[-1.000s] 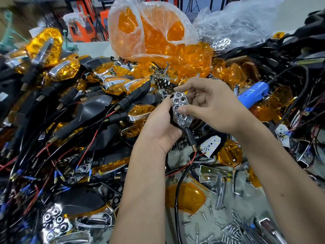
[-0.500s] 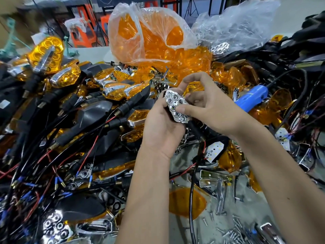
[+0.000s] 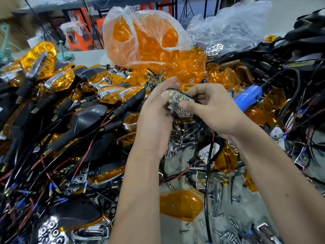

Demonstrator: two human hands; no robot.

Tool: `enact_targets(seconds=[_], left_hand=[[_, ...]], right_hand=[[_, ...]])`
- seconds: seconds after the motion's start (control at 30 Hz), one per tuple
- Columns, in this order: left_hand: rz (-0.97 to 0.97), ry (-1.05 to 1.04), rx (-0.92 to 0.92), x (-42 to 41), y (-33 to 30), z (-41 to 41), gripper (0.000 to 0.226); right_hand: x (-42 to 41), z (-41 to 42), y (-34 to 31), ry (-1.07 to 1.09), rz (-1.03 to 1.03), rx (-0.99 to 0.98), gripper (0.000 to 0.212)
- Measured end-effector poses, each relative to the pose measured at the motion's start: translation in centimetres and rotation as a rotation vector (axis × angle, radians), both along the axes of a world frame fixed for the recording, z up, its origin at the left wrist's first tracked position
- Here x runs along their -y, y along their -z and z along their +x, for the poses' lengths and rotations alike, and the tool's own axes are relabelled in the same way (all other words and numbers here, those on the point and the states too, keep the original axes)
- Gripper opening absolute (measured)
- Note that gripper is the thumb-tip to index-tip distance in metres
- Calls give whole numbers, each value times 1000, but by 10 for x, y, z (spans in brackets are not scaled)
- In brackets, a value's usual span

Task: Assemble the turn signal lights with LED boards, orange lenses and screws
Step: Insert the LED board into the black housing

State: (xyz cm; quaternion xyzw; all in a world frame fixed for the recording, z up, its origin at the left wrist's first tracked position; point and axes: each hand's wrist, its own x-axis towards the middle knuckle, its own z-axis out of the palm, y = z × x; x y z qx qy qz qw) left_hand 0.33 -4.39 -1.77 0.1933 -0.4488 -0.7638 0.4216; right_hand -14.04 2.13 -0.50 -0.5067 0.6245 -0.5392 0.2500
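Both hands, left and right, still grip the reflector, now tilted flatter, nearer the lens bag.

Bright, even overhead light fills the scene, with hard white glints on the clear plastic bag and chrome parts and only soft shadows. Both hands and the reflector between them are motion-blurred; the wide lens bends and smears the edges.

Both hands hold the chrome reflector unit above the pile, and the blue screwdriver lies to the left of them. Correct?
Not quite. In the head view both hands, left and right, hold the chrome reflector unit, but the blue screwdriver lies to their right.
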Motion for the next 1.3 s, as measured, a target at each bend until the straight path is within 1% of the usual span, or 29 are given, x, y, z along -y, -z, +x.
enact_targets(seconds=[0.03,0.1,0.23,0.33,0.4,0.47,0.6,0.77,0.87,1.0,1.17,1.3], left_hand=[[-50,-89,89,1,2,-2,34],[-99,-179,171,3,6,-2,27],[-235,-205,197,7,11,0,21],[-262,-285,202,6,14,-3,18],[-253,-327,205,6,14,-4,16],[-240,-354,213,5,14,-6,16],[-209,-372,228,0,12,-8,17],[-184,-323,183,0,12,-9,23],[-188,-284,170,-2,12,-9,20],[-227,-349,182,-2,11,-8,13],[-239,-386,167,0,9,-8,14],[-210,-392,160,0,11,-9,11]], right_hand=[[-1,-2,0,10,-13,-6,7],[-2,-5,0,11,-32,-6,10],[-2,-7,1,-18,-44,7,8],[-1,-7,2,-33,1,15,14],[-1,-9,2,-59,58,43,18],[-3,-13,1,-75,93,50,17],[-5,-12,-1,-114,83,96,20],[-6,-14,-2,-38,53,229,25],[-7,-12,-4,13,21,212,26],[-6,-5,-3,18,4,175,25],[-6,-8,-5,-31,38,167,22],[-8,-11,-8,-99,95,166,18]])
